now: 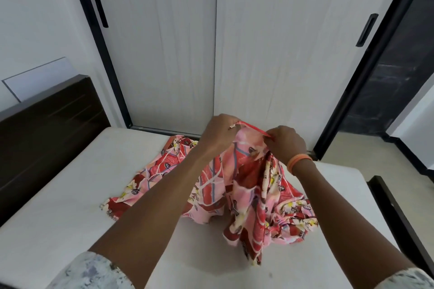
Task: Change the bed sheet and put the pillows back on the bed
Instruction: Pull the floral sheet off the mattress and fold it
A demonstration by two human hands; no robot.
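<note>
Count: one red-and-pink floral printed bed sheet, one bare white mattress, two hands, no pillows in view.

Sheet position: bunched, mid-mattress toward the far edge. Its top edge is lifted off the mattress and stretched taut as a short red hem between the two hands. The rest hangs down from the grip in folds and pools on the mattress below and to the right of the hands. A flatter part spreads left along the mattress, ending in a frayed corner.

Left hand: fingers curled closed over the sheet's top edge, a small tip of fabric pokes out past the fingers. Right hand: thumb and fingers pinch the same hem at its other end, closed tight on the cloth. Hands are near each other, apart only by the short hem span, both raised above the mattress.

Right wrist carries orange bangles. Pale patterned sleeves show at both forearms at the bottom edge.

Surroundings: dark brown wooden headboard at left, two white wardrobe doors with black frame and black handles behind the bed, dark bed frame rail at right.
</note>
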